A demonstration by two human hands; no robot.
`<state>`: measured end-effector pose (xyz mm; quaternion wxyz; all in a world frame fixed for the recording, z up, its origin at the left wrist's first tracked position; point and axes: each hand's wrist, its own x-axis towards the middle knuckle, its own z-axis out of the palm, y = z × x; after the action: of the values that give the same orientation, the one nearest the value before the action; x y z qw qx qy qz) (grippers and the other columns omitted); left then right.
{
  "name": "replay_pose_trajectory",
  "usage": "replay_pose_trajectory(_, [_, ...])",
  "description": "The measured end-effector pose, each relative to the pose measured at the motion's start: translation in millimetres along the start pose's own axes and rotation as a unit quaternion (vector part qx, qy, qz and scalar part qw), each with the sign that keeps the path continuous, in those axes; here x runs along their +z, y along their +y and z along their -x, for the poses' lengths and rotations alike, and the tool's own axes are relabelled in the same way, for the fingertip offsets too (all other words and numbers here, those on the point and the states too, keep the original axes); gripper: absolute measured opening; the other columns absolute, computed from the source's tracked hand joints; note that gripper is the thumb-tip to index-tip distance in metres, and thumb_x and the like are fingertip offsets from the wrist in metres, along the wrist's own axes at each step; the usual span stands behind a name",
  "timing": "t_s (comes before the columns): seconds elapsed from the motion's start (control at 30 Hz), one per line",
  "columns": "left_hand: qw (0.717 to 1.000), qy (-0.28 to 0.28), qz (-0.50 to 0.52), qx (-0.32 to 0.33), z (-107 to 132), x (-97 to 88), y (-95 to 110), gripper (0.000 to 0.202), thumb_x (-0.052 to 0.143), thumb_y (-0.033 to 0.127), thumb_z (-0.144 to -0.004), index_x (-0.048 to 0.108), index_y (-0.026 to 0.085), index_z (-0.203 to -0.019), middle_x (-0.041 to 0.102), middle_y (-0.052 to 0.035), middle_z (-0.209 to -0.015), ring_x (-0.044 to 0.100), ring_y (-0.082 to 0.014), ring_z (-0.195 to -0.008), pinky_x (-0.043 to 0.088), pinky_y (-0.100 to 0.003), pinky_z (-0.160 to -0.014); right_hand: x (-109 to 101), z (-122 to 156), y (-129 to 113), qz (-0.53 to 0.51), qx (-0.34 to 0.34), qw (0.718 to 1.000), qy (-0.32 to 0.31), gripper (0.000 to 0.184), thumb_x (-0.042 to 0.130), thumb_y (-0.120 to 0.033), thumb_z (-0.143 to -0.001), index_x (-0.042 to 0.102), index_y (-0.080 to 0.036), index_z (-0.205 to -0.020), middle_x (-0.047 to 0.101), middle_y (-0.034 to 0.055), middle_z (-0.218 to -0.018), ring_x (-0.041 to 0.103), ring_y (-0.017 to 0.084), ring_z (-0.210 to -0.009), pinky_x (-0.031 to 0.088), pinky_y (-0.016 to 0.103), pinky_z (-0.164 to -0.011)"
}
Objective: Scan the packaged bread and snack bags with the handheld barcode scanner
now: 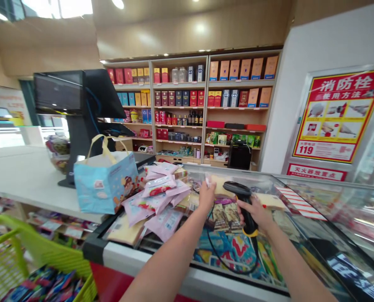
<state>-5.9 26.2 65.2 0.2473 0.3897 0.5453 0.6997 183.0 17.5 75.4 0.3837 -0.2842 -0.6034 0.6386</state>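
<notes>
My right hand (256,212) is wrapped round the grip of a black barcode scanner (239,191) with a yellow band at its base. The scanner's head points left, toward my left hand (207,196). The left hand's fingers are closed at the edge of a pale yellow flat packet (221,186); what they pinch is too small to make out. From the scanner a black cable (214,251) loops down over the glass-topped freezer (146,260). Pink-white snack packets (160,186) lie heaped left of my left hand, beside a light-blue shopping bag (105,184) with cream handles.
A black checkout terminal (80,96) stands on the white counter (23,167) at left. At lower left is a green shopping cart (48,239) with packets inside. Coloured ice packs show under the freezer glass. Shelves (180,86) of boxes and bottles line the back wall.
</notes>
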Motion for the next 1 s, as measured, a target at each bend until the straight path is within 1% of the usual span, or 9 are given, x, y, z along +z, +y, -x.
replay_pose_trajectory(0.07, [0.997, 0.044, -0.056, 0.04, -2, -29.6, 17, 0.032, 0.059, 0.02, -0.078, 0.061, 0.012, -0.109, 0.068, -0.0114, -0.108, 0.062, -0.0226, -0.103, 0.045, -0.034, -0.094, 25, -7, -9, -0.001, -0.017, 1.0, -0.023, 0.038, 0.077, -0.046, -0.061, 0.057, -0.019, -0.079, 0.056, -0.0039, -0.053, 0.049, 0.011, -0.038, 0.045, 0.025, -0.038])
replay_pose_trajectory(0.23, [0.968, 0.176, -0.14, 0.113, -7, -103.9, 53, 0.063, 0.056, 0.013, -0.077, 0.04, 0.012, -0.138, 0.049, -0.015, -0.14, 0.046, -0.0233, -0.129, 0.033, -0.033, -0.11, 88, -29, -18, 0.006, -0.028, 0.995, -0.099, 0.038, 0.075, -0.046, -0.062, 0.053, -0.018, -0.077, 0.057, -0.0046, -0.05, 0.05, 0.01, -0.035, 0.045, 0.023, -0.035])
replay_pose_trajectory(0.33, [0.946, 0.225, -0.19, 0.138, -12, -143.1, 67, 0.064, 0.052, 0.012, -0.078, 0.037, 0.013, -0.141, 0.045, -0.0146, -0.144, 0.041, -0.0235, -0.134, 0.028, -0.035, -0.114, 124, -44, -18, 0.002, -0.036, 0.99, -0.137, 0.037, 0.074, -0.044, -0.062, 0.053, -0.018, -0.079, 0.058, -0.0052, -0.05, 0.051, 0.011, -0.035, 0.045, 0.022, -0.035])
replay_pose_trajectory(0.43, [0.925, 0.241, -0.258, 0.137, -15, -170.8, 72, 0.06, 0.05, 0.009, -0.077, 0.044, 0.011, -0.136, 0.041, -0.0171, -0.146, 0.036, -0.0257, -0.138, 0.025, -0.038, -0.115, 155, -55, -17, 0.009, -0.032, 0.988, -0.15, 0.037, 0.076, -0.042, -0.061, 0.052, -0.019, -0.078, 0.058, -0.0058, -0.049, 0.052, 0.011, -0.035, 0.047, 0.024, -0.035])
replay_pose_trajectory(0.57, [0.891, 0.241, -0.375, 0.084, -13, -185.0, 69, 0.056, 0.055, 0.007, -0.073, 0.053, 0.008, -0.129, 0.024, -0.0244, -0.154, 0.028, -0.0367, -0.14, 0.027, -0.049, -0.112, 179, -61, -16, 0.019, -0.018, 0.987, -0.159, 0.036, 0.077, -0.041, -0.059, 0.054, -0.019, -0.077, 0.057, -0.006, -0.047, 0.052, 0.012, -0.035, 0.048, 0.025, -0.035])
replay_pose_trajectory(0.73, [0.845, 0.152, -0.51, 0.055, -5, -187.4, 66, 0.025, 0.054, 0.018, -0.08, 0.069, 0.018, -0.101, 0.052, -0.0197, -0.136, 0.037, -0.0412, -0.134, 0.019, -0.07, -0.105, 188, -59, -14, 0.016, -0.004, 0.988, -0.155, 0.033, 0.076, -0.037, -0.061, 0.056, -0.018, -0.076, 0.057, -0.0057, -0.047, 0.052, 0.011, -0.036, 0.049, 0.025, -0.036])
replay_pose_trajectory(0.8, [0.836, 0.139, -0.528, 0.057, -3, -188.4, 67, 0.024, 0.053, 0.024, -0.083, 0.069, 0.018, -0.101, 0.054, -0.0193, -0.134, 0.039, -0.0406, -0.132, 0.019, -0.07, -0.105, 187, -58, -13, 0.012, -0.005, 0.988, -0.153, 0.033, 0.076, -0.037, -0.061, 0.056, -0.018, -0.077, 0.057, -0.0058, -0.047, 0.052, 0.011, -0.036, 0.048, 0.024, -0.036])
replay_pose_trajectory(0.9, [0.826, 0.169, -0.531, 0.085, -1, -187.9, 68, 0.031, 0.055, 0.029, -0.084, 0.066, 0.016, -0.11, 0.046, -0.0208, -0.142, 0.035, -0.0412, -0.135, 0.021, -0.068, -0.106, 183, -55, -12, 0.004, -0.014, 0.989, -0.15, 0.032, 0.075, -0.039, -0.062, 0.056, -0.018, -0.077, 0.056, -0.0057, -0.048, 0.052, 0.011, -0.035, 0.048, 0.024, -0.035])
replay_pose_trajectory(1.0, [0.824, 0.181, -0.511, 0.165, 3, -178.2, 68, 0.032, 0.051, 0.022, -0.085, 0.064, 0.015, -0.113, 0.043, -0.0201, -0.144, 0.031, -0.0385, -0.138, 0.021, -0.065, -0.109, 169, -54, -9, -0.015, -0.042, 0.992, -0.118, 0.031, 0.074, -0.039, -0.063, 0.056, -0.018, -0.079, 0.056, -0.006, -0.049, 0.051, 0.011, -0.035, 0.046, 0.023, -0.035])
